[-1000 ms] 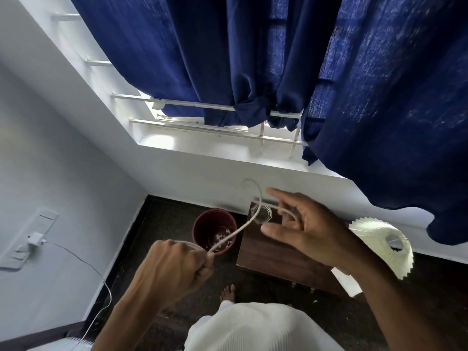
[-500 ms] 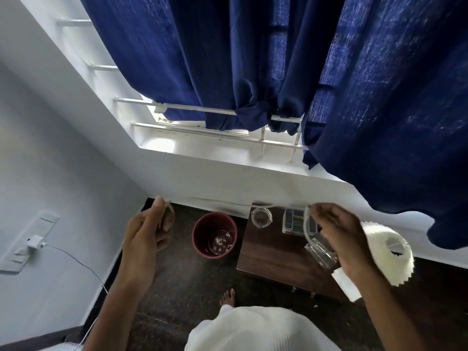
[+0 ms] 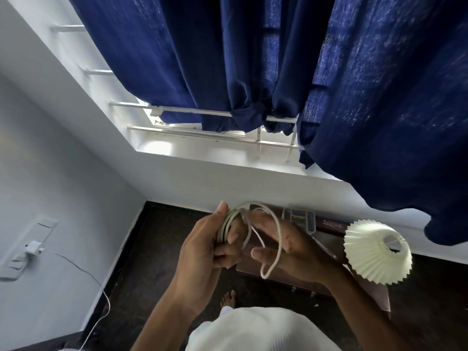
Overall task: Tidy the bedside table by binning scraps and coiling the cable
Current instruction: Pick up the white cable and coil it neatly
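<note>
A white cable (image 3: 278,239) is gathered into loops in front of me, above the dark wooden bedside table (image 3: 354,287). My left hand (image 3: 202,252) grips the bunched loops, thumb up at the top. My right hand (image 3: 291,249) has its fingers inside the widest loop, which hangs down over them, with the fingers loosely curled round the strand. The red bin is hidden behind my hands.
A pleated white lampshade (image 3: 377,252) sits at the table's right end, with a clear compartment box (image 3: 300,219) at the back. A white charger (image 3: 34,248) with its cord is plugged into the left wall. Blue curtains (image 3: 354,97) hang above the sill. My bare foot (image 3: 228,298) stands on the dark floor.
Half a second ago my hands were spread apart with the cable stretched between them. They have come together, and the cable is now bunched in loops in my left hand.
</note>
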Demonstrator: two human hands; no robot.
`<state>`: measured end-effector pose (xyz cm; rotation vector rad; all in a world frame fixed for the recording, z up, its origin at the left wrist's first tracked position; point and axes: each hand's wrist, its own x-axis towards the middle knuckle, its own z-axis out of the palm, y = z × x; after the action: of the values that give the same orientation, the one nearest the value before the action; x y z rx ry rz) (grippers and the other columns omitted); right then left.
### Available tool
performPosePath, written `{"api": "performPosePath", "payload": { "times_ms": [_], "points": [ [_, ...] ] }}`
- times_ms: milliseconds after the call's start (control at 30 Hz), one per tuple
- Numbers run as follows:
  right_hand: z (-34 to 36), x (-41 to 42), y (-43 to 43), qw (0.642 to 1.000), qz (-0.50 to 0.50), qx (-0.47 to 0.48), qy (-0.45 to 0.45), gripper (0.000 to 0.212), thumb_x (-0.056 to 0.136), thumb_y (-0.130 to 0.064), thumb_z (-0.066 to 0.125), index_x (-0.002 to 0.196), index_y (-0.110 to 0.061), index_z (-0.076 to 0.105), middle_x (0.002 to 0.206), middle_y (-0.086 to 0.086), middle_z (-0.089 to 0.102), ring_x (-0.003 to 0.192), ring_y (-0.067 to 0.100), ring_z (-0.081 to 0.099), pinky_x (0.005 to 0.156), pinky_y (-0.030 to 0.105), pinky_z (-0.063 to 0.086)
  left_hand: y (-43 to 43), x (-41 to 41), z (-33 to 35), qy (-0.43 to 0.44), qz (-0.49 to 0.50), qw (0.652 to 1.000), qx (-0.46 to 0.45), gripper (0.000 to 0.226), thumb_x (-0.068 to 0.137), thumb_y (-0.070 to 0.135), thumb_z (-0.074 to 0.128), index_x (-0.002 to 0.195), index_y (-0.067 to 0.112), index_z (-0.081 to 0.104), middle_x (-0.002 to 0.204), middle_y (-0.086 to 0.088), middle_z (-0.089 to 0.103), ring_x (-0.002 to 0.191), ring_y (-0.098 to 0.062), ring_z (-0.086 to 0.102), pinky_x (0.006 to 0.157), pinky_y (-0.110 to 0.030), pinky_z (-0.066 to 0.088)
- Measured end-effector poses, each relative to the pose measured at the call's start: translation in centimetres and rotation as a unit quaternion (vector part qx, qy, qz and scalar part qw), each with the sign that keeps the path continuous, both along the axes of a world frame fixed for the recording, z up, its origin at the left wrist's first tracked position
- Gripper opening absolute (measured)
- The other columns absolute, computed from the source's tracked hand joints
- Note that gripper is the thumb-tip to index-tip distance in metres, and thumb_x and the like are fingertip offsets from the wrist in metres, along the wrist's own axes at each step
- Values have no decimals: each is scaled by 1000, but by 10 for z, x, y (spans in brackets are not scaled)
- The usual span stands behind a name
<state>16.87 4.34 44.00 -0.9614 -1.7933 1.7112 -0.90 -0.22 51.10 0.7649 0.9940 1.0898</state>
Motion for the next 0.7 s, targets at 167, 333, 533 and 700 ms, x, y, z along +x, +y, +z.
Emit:
{"api": "performPosePath", "payload": {
  "times_ms": [167, 333, 533, 700],
  "points": [
    [-9, -15, -17, 942, -130, -161, 265, 57, 96, -60, 44, 102, -13, 74, 66, 14, 60, 61, 26, 57, 75, 43, 50, 8, 0, 5, -111, 29, 993, -18, 43, 98, 41, 44, 61, 18, 51, 51, 8, 25, 42, -4, 20, 46, -23, 15],
    [-27, -23, -34, 978, -183, -31, 96, 53, 91, -66, 47, 84, -17, 63, 56, 3, 38, 48, 15, 33, 48, 33, 29, 18, -7, 11, -268, 45, 962, 16, 41, 106, 38, 35, 79, 17, 57, 60, 8, 25, 49, -8, 20, 55, -24, 21],
    [-1, -22, -49, 978, -31, 179, -106, 25, 101, -47, 50, 87, -28, 59, 67, -3, 63, 59, 11, 58, 56, 23, 46, 37, -13, -19, 197, 146, 966, 84, 42, 108, 40, 32, 96, 12, 60, 67, 9, 40, 59, -4, 38, 57, -17, 37],
    [30, -3, -23, 917, -60, 318, -232, 35, 97, -51, 44, 100, -29, 71, 86, -11, 74, 71, 2, 66, 66, 23, 56, 29, -14, -70, 440, 28, 887, 137, 30, 109, 32, 39, 90, 13, 54, 68, 5, 52, 56, -7, 48, 56, -25, 40]
  ]
}}
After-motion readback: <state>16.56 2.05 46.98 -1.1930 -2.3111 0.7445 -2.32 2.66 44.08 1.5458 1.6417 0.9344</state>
